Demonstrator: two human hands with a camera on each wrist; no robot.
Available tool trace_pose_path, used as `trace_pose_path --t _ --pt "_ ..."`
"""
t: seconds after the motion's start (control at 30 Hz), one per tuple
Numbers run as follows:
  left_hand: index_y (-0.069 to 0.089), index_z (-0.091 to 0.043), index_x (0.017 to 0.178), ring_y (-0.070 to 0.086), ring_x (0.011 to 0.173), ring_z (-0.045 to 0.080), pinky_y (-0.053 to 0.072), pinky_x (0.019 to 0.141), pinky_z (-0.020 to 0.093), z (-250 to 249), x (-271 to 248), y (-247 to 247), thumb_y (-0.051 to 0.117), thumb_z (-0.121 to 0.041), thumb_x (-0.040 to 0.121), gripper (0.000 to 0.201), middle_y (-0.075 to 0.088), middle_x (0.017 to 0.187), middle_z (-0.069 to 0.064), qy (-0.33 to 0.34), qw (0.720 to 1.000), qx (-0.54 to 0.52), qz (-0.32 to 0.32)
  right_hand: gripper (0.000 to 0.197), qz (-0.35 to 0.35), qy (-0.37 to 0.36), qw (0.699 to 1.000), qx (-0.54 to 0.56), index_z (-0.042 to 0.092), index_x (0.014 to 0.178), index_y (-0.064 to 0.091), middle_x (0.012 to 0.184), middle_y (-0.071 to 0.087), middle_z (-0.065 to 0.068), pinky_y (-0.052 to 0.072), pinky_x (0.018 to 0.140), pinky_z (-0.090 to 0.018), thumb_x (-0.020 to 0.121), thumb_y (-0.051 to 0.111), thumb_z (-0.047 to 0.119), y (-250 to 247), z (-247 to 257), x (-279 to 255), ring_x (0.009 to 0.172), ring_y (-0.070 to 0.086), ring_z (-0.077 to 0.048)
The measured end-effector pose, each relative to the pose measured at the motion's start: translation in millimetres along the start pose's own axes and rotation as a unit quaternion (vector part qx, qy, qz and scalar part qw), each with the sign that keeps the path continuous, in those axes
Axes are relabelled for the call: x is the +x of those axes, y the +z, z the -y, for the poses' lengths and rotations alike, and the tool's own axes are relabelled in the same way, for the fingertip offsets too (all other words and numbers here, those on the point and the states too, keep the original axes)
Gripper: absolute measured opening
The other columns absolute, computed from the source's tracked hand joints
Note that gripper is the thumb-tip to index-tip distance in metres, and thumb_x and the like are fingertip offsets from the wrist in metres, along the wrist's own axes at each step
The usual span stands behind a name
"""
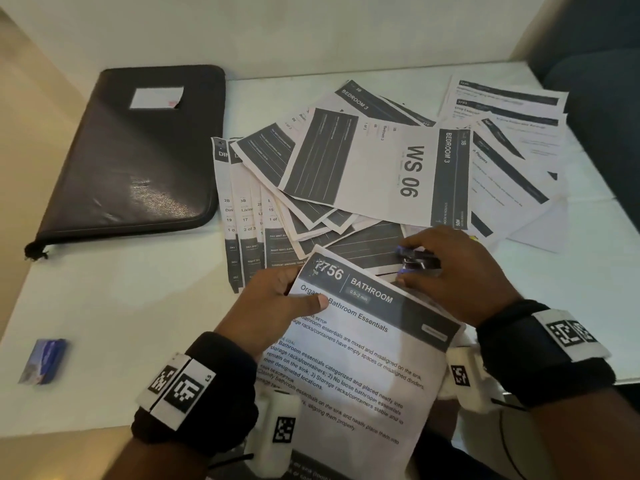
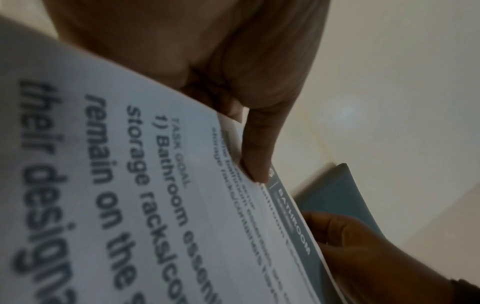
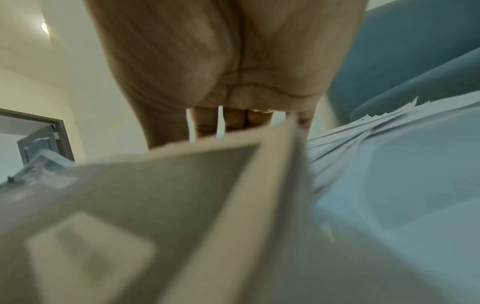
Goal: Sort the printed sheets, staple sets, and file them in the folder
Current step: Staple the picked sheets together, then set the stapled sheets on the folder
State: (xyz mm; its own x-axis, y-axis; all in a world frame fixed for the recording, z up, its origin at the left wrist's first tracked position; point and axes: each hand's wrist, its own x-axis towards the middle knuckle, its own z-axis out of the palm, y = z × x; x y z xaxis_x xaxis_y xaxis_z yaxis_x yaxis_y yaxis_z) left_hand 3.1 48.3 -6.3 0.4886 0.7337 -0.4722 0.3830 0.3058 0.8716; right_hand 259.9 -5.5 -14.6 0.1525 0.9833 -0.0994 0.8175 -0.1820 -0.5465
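Note:
My left hand [image 1: 294,299] pinches the top left edge of a set of printed sheets headed "7756 BATHROOM" [image 1: 360,344], thumb on top; the same sheets [image 2: 155,185] fill the left wrist view. My right hand [image 1: 446,268] grips a small dark stapler [image 1: 417,259] with a blue tip, held just above the set's top edge. Fanned loose sheets [image 1: 367,168], one marked "WS 06 BEDROOM 3", lie on the white table [image 1: 121,299] behind my hands. The black zipped folder [image 1: 138,157] lies shut at the back left. In the right wrist view the blurred sheets [image 3: 155,195] hide the stapler.
A small blue box [image 1: 46,360] lies near the table's front left edge. More printed sheets [image 1: 509,133] spread to the back right, near a blue-grey seat [image 1: 595,98]. A white wall stands behind the table.

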Motion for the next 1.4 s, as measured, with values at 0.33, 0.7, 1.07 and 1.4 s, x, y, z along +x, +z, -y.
trace_pose_path --t 0.33,0.7,1.07,1.4 --pt "0.071 -0.007 0.105 0.070 0.096 0.026 0.054 0.088 0.040 -7 -24 -43 0.063 0.001 0.086 0.022 0.074 0.103 0.009 0.033 0.994 -0.097 -0.046 0.027 -0.033 0.058 0.979 0.192 0.026 0.108 0.065 0.103 0.066 0.010 0.039 0.083 -0.011 0.099 0.041 0.035 -26 28 -17 0.095 0.061 0.006" --pt "0.062 0.000 0.118 0.061 0.112 0.040 0.046 0.098 0.056 -3 -43 -109 0.062 -0.007 0.084 0.035 0.067 0.118 0.019 0.089 0.888 -0.398 -0.211 0.028 0.140 0.083 0.878 0.451 0.022 0.100 0.073 0.101 0.075 0.008 0.053 0.071 -0.017 0.073 0.072 0.018 13 82 -26 0.094 0.070 -0.006" --pt "0.063 -0.005 0.115 0.069 0.097 0.034 0.053 0.090 0.053 4 -54 -136 0.059 -0.010 0.092 0.024 0.072 0.106 0.014 0.057 0.871 -0.397 -0.285 0.113 0.084 0.151 0.916 0.363 0.034 0.099 0.064 0.112 0.065 0.011 0.036 0.081 0.005 0.001 0.066 0.090 52 93 -26 0.107 0.059 -0.018" --pt "0.065 -0.017 0.114 0.067 0.102 0.028 0.057 0.082 0.041 17 -63 -161 0.053 -0.024 0.097 0.022 0.072 0.107 0.005 0.041 0.904 -0.335 -0.263 0.021 0.066 0.145 0.881 0.447 0.011 0.102 0.066 0.097 0.072 -0.012 0.059 0.058 -0.035 0.101 0.045 0.007 69 199 66 0.076 0.072 -0.027"
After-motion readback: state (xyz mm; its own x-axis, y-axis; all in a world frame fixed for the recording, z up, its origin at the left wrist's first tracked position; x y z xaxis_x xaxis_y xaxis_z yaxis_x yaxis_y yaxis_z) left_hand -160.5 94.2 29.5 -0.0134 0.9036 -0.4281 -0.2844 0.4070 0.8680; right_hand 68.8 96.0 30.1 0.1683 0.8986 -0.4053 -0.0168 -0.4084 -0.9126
